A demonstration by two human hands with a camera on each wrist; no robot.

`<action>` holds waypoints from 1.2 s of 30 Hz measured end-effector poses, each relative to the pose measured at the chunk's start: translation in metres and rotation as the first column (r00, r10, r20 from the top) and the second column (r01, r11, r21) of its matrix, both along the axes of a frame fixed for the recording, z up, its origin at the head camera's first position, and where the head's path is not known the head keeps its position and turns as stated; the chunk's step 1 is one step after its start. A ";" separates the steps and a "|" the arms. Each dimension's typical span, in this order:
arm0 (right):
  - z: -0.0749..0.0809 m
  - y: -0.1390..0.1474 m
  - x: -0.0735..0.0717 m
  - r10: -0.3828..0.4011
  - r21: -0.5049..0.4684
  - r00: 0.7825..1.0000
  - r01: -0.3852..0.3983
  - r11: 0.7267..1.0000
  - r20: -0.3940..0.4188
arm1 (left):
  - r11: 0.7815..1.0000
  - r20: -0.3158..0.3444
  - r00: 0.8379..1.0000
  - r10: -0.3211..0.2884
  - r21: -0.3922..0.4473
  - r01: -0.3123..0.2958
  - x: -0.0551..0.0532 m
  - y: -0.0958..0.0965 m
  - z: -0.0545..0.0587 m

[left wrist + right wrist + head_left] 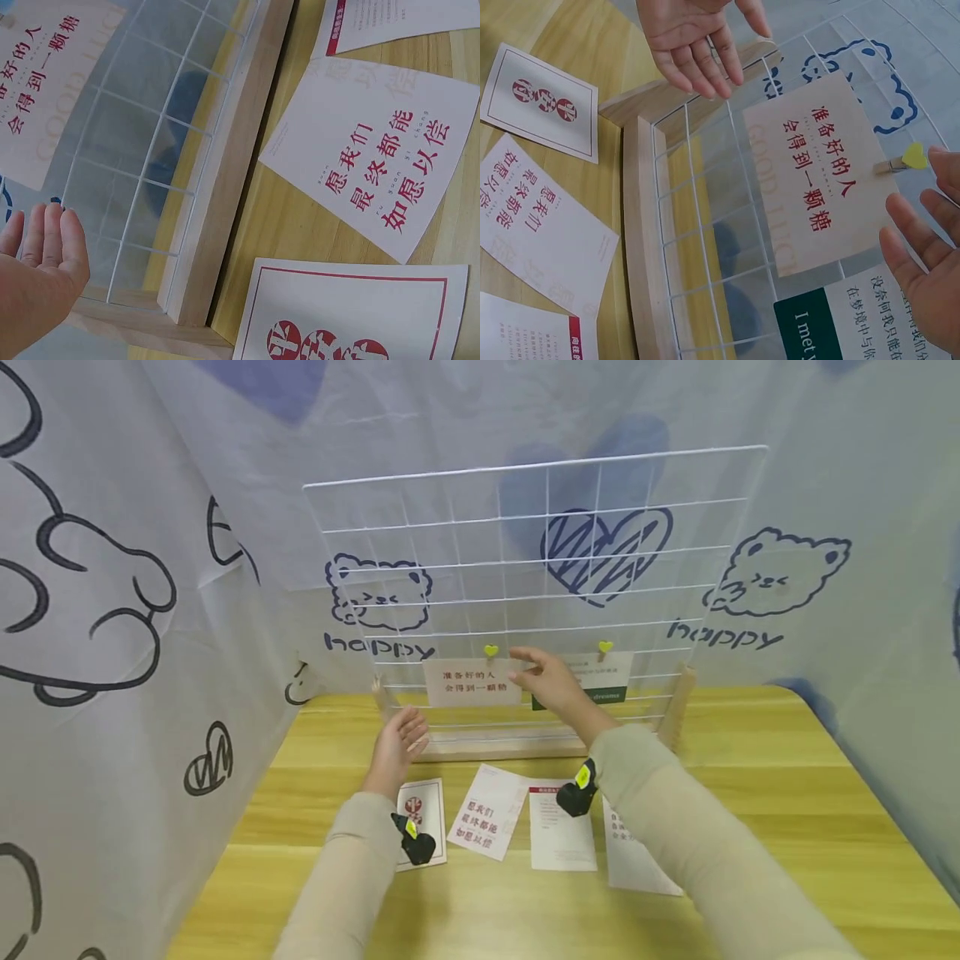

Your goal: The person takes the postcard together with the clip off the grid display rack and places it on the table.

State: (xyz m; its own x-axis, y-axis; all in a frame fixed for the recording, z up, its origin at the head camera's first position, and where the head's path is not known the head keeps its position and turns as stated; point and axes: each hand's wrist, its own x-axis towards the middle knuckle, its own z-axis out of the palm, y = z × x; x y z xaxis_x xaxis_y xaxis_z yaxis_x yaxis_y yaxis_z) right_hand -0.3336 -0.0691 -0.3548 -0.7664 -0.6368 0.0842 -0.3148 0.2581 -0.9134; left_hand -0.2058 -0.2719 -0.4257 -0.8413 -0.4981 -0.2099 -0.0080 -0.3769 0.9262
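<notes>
A white wire grid rack (540, 602) stands upright in a wooden base (495, 745). Clipped on it is a pale card with red writing (471, 683), held at its top by a small peg with a yellow heart (491, 651). To its right hangs a white and green card (592, 677) under a second heart peg (605, 647). My right hand (553, 683) is spread between these two cards, fingers bent loosely beside the first peg and holding nothing. Palm up and empty, my left hand (401, 739) is by the rack's lower left corner.
Several cards lie on the yellow wood-grain table in front of the base: a red-bordered card (431, 806), a tilted card with red writing (489, 812), a red-topped card (562, 835) and another partly under the right sleeve (637, 860). A printed curtain (450, 410) hangs behind.
</notes>
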 end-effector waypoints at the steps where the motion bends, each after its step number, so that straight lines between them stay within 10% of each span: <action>1: 0.001 0.000 -0.001 0.000 0.002 1.000 0.000 1.000 0.000 | 1.000 0.004 1.000 0.013 -0.015 -0.013 -0.005 -0.002 -0.008; 9: 0.008 -0.008 -0.003 0.005 0.025 1.000 -0.004 1.000 -0.023 | 1.000 -0.081 0.997 0.009 0.005 -0.009 -0.059 -0.059 -0.101; 11: 0.010 -0.014 -0.002 0.010 0.029 1.000 -0.009 1.000 -0.029 | 1.000 -0.071 0.997 0.020 0.017 -0.019 -0.060 -0.059 -0.095; 16: 0.013 -0.027 0.000 0.025 0.061 0.997 -0.020 0.998 -0.077 | 0.998 0.025 0.998 0.059 -0.038 -0.058 -0.035 -0.024 -0.030; 21: 0.014 -0.035 0.001 0.024 0.100 0.994 -0.013 0.995 -0.103 | 1.000 0.007 1.000 -0.012 -0.012 0.012 -0.020 -0.007 0.006; 36: 0.012 -0.053 -0.001 -0.185 0.127 0.947 0.223 0.966 -0.262 | 0.988 0.114 0.993 0.028 -0.156 -0.010 -0.029 -0.003 -0.005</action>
State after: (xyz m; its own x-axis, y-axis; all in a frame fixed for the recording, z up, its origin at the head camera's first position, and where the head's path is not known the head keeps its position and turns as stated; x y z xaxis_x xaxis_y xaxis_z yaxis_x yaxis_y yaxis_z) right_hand -0.3344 -0.1219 -0.3429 -0.8490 -0.4889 0.2004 -0.4501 0.4704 -0.7590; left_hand -0.2349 -0.2751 -0.4308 -0.8061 -0.5478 -0.2241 -0.1125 -0.2299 0.9667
